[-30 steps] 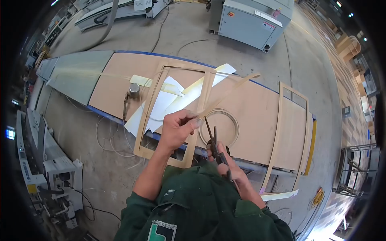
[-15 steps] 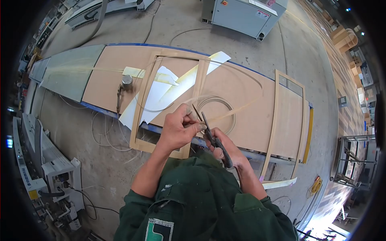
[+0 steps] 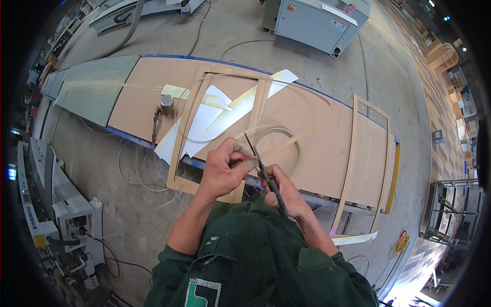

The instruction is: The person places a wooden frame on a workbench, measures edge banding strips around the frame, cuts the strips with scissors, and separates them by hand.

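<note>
My right hand [image 3: 287,192] is wrapped round the dark handles of a pair of scissors [image 3: 273,187]. Their blades point up and away from me, slightly apart. Beside the blades, my left hand [image 3: 225,166] is closed in a pinch, its thumb and fingertips close to the metal. A thin pale strip seems to run from those fingertips, though its end there is mostly hidden. Beyond my hands, a coil of thin banding [image 3: 298,153] lies on the brown board [image 3: 317,158]. A wooden frame [image 3: 186,128] rests on the board to the left.
White sheets with yellowish stains [image 3: 204,120] lie under the frame. A spray gun with a metal cup [image 3: 166,104] stands left of them. Another wooden frame [image 3: 345,163] leans over the right end. A grey machine cabinet [image 3: 312,25] is behind; another machine [image 3: 66,204] stands at left.
The scissor blades have drawn closer together, and the handles in my right hand have closed somewhat. My left hand keeps its pinch. The whole view has shifted slightly.
</note>
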`<control>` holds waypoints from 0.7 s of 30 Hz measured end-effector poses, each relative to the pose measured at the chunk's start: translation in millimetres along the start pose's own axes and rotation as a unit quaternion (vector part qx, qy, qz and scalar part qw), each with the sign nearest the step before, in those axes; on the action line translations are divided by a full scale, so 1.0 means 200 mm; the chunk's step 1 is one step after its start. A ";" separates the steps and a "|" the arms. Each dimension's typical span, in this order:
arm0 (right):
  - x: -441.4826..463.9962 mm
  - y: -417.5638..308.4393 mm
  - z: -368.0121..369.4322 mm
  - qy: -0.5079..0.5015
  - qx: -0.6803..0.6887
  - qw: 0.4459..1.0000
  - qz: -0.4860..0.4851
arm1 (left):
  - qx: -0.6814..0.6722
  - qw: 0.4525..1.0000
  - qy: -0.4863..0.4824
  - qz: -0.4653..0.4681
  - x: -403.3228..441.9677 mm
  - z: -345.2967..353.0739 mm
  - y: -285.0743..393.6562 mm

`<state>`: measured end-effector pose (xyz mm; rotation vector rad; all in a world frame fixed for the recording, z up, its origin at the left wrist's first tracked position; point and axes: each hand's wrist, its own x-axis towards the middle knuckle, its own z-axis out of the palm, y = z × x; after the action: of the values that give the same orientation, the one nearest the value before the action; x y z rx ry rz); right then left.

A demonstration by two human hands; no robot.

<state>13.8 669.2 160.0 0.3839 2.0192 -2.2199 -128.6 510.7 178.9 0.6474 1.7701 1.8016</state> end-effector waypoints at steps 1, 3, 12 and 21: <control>-0.01 0.01 -0.01 -0.003 -0.001 1.000 -0.002 | 0.001 1.000 0.003 0.002 0.00 0.01 0.00; 0.00 0.03 -0.02 0.015 -0.113 0.993 0.009 | 0.012 0.998 0.038 -0.041 -0.01 0.04 0.02; 0.00 0.13 0.07 0.108 -0.001 0.994 -0.020 | 0.052 0.995 -0.007 0.091 0.03 -0.01 -0.03; 0.02 0.09 0.13 0.101 0.017 0.995 -0.022 | 0.064 0.998 0.008 0.001 0.03 -0.12 -0.04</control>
<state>11.8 642.1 144.4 0.5962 2.1063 -2.3291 -148.5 496.8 171.1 0.6855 1.9090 1.7092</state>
